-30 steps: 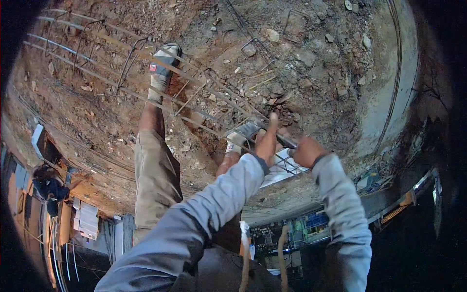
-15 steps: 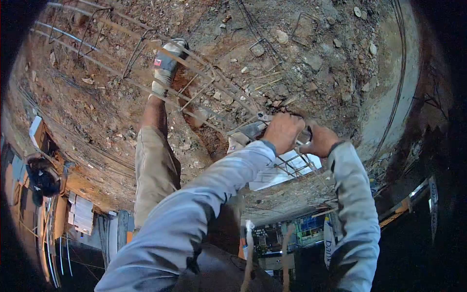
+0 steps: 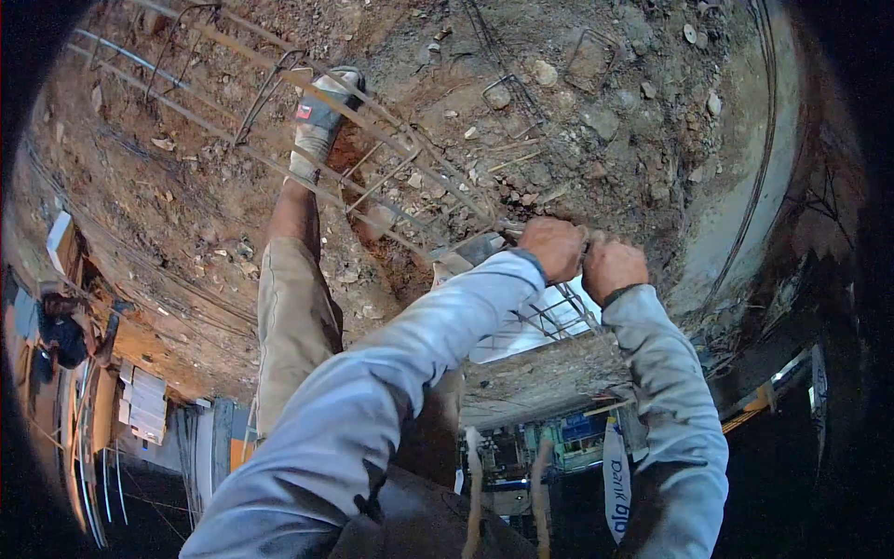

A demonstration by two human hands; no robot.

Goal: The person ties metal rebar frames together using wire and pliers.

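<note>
My left hand point(image 3: 556, 250) is closed, knuckles up, over the lower end of a rusty rebar cage point(image 3: 410, 140). A short piece of a grey metal hand tool point(image 3: 509, 227) shows beside its knuckles; the rest is hidden in the fist, so its kind cannot be made out. Against it, almost touching, my right hand point(image 3: 615, 265) is closed into a fist as well. What its fingers wrap round is hidden. Below both hands, thin bars of the cage stand out against a bright white panel point(image 3: 503, 340).
My shoe point(image 3: 321, 116) stands among the cage bars on rough, stony soil. Loose wire stirrups point(image 3: 510, 93) lie farther off. A concrete edge point(image 3: 745, 196) runs along the right. At far left, another person point(image 3: 70, 331) is near boards and stacked pale blocks point(image 3: 142, 405).
My right hand has closed from a looser grip into a fist and turned knuckles up. My left hand has shifted slightly right, covering more of the tool. The other person has changed posture.
</note>
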